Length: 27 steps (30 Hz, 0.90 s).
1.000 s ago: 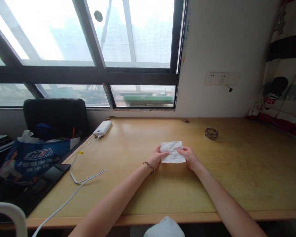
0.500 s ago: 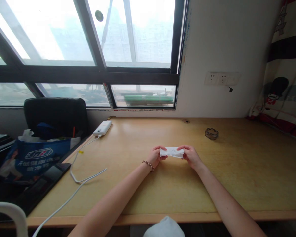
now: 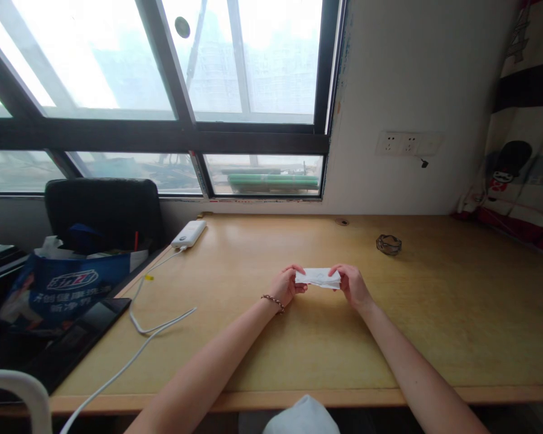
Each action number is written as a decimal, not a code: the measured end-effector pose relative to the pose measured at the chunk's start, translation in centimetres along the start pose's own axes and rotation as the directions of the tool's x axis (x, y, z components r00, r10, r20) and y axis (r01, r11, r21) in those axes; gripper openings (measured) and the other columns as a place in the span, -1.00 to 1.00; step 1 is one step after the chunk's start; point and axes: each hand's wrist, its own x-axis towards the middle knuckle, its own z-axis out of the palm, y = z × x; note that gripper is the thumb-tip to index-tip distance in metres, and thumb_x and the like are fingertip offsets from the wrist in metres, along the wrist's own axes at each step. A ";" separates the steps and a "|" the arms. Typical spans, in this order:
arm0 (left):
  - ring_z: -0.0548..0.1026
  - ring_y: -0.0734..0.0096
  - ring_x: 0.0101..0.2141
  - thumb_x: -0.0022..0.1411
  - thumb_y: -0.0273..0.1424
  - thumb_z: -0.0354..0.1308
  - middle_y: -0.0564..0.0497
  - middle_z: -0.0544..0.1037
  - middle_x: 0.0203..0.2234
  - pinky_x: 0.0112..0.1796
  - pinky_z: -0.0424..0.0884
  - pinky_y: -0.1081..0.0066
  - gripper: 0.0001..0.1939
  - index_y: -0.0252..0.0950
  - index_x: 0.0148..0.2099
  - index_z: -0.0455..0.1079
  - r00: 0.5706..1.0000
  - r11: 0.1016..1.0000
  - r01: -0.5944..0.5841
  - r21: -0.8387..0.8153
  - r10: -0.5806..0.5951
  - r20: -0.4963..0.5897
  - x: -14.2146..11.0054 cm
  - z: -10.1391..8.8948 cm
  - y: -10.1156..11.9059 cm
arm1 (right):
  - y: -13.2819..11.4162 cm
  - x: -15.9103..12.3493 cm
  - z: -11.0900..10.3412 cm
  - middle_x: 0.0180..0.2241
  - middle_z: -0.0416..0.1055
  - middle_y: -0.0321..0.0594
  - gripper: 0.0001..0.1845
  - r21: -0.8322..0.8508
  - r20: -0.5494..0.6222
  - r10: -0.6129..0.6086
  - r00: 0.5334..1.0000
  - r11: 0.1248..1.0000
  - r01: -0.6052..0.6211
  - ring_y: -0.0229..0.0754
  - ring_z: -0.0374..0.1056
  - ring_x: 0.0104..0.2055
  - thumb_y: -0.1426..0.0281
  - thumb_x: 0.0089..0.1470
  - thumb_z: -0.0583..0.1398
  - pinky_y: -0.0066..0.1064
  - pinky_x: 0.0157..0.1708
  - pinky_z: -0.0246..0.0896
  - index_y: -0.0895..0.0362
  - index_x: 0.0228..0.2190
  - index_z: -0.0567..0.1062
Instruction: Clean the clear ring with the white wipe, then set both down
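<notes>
A folded white tissue (image 3: 317, 278), long and narrow, is held level between my two hands over the middle of the desk. My left hand (image 3: 288, 286), with a braided bracelet on its wrist, grips the left end, thumb on top and fingers beneath. At the other end my right hand (image 3: 353, 286) pinches the tissue in the same way. The fingers under the tissue are partly hidden. Loose layers show along its near edge.
The wooden desk (image 3: 235, 355) carries a white power bank (image 3: 189, 235) with a white cable (image 3: 133, 355) at left. A dark woven ring (image 3: 388, 245) lies at right. Beyond the left edge are a black chair (image 3: 102, 205) and a blue bag (image 3: 72, 289). Wall sockets (image 3: 409, 144) sit behind.
My right hand has shifted slightly to the right and its thumb has bent over the tissue's end. My left hand has hardly moved.
</notes>
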 end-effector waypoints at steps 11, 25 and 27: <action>0.42 0.42 -0.60 0.00 -0.13 -0.02 0.00 0.46 -0.61 -0.55 0.33 0.44 -0.58 -0.29 -0.16 0.25 0.998 1.000 0.016 0.016 -0.015 -0.060 -0.1 0.1 0.3 | 0.1 -0.1 0.6 -0.70 0.15 -0.42 -0.70 -0.136 -0.088 -0.090 0.992 0.988 0.077 -0.39 0.11 -0.67 0.28 -0.29 0.23 -0.58 -0.77 0.07 0.14 -0.66 0.19; 0.40 0.46 -0.59 -0.10 -0.26 0.19 -0.07 0.47 -0.55 -0.61 0.36 0.45 -0.68 -0.44 -0.36 0.36 0.994 0.984 -0.055 0.169 0.070 -0.079 -0.1 0.4 -0.5 | 0.2 -0.2 0.4 -0.73 0.17 -0.40 -0.69 -0.548 0.032 -0.235 0.972 0.809 0.213 -0.35 0.14 -0.66 0.24 -0.23 0.21 -0.53 -0.68 0.03 0.13 -0.70 0.21; 0.40 0.47 -0.60 -0.10 -0.25 0.18 -0.05 0.47 -0.56 -0.62 0.35 0.46 -0.68 -0.43 -0.37 0.36 0.988 0.981 -0.082 0.178 0.103 -0.115 0.1 0.1 -0.4 | -0.1 -0.1 0.3 -0.70 0.26 -0.35 -0.68 -0.532 0.005 -0.237 0.972 0.822 0.203 -0.32 0.20 -0.62 0.21 -0.20 0.19 -0.51 -0.61 0.07 0.15 -0.72 0.24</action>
